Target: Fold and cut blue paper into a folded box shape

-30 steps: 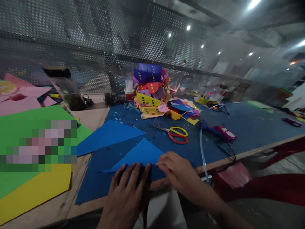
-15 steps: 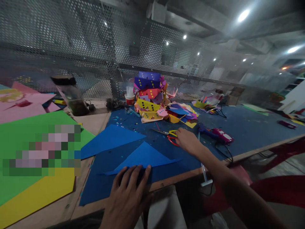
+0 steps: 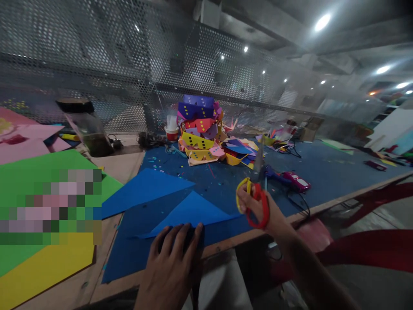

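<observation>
A pair of scissors [image 3: 263, 206] with one red and one yellow handle is raised off the table in my right hand [image 3: 253, 204]. Its blades point up and look blurred. My left hand [image 3: 174, 254] lies with fingers stretched on the near edge of a blue paper triangle [image 3: 190, 211]. Thin pointed ends of that triangle reach out to both sides. Behind it and to the left rests another blue paper piece [image 3: 148, 191], partly over the bare wood.
Folded coloured paper shapes [image 3: 198, 140] stand stacked at the back, beside paper scraps [image 3: 245, 150]. A glue gun [image 3: 297, 181] with a cable lies to the right. Green paper [image 3: 64, 165], yellow paper [image 3: 58, 267] and a dark-lidded jar [image 3: 92, 133] are on the left.
My right hand has picked the scissors up off the table and brought them nearer, with the blades now upward. My left hand stays on the blue triangle.
</observation>
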Motion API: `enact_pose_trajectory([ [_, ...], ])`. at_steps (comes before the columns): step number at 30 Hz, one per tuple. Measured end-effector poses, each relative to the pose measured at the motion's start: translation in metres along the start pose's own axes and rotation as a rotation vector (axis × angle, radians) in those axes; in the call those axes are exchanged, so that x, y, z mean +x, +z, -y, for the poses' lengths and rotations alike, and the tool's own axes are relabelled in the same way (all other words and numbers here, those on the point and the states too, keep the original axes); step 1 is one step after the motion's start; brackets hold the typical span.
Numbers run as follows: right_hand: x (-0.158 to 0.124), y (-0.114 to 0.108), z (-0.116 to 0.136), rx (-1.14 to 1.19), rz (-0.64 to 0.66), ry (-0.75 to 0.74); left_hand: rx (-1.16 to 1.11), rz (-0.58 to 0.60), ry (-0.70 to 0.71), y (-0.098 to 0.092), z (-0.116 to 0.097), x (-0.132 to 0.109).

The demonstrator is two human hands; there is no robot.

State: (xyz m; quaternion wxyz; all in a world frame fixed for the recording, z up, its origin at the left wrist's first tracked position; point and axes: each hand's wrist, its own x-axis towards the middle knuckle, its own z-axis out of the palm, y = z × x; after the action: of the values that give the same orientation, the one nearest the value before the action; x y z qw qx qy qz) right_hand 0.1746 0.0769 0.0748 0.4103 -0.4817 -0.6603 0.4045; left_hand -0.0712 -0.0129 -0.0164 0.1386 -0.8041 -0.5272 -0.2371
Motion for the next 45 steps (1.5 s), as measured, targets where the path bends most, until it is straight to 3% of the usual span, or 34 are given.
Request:
enact_pose_trajectory([
  [3, -0.01, 0.039, -0.003, 0.313, 0.007, -0.088, -0.021, -0.011, 0.009, 0.002, 0.001, -0.001],
  [7, -0.008, 0.071, -0.013, 0.253, -0.01, -0.074, -0.017, -0.01, -0.007, 0.004, 0.0, -0.001],
  [11, -0.007, 0.078, -0.01, 0.124, 0.02, -0.036, -0.032, -0.017, -0.021, 0.002, -0.003, 0.0],
  [19, -0.012, 0.085, -0.013, 0.083, 0.021, -0.056, -0.06, -0.016, -0.039, 0.001, -0.002, 0.0],
  [26, -0.016, 0.071, -0.021, -0.036, 0.012, -0.007, -0.049, 0.02, -0.013, -0.007, 0.002, 0.003],
  [31, -0.024, 0.05, -0.028, -0.107, -0.143, -0.007, -0.062, 0.017, -0.016, -0.004, 0.003, 0.002],
  [33, -0.025, 0.05, -0.028, -0.115, -0.184, 0.01, -0.062, 0.003, -0.017, -0.002, 0.003, 0.001],
  [39, -0.024, 0.055, -0.023, -0.064, -0.132, 0.034, -0.027, 0.037, 0.017, -0.009, 0.004, 0.003],
  [45, -0.026, 0.028, -0.032, -0.13, -0.25, 0.062, -0.049, 0.025, 0.001, -0.007, 0.003, 0.002],
])
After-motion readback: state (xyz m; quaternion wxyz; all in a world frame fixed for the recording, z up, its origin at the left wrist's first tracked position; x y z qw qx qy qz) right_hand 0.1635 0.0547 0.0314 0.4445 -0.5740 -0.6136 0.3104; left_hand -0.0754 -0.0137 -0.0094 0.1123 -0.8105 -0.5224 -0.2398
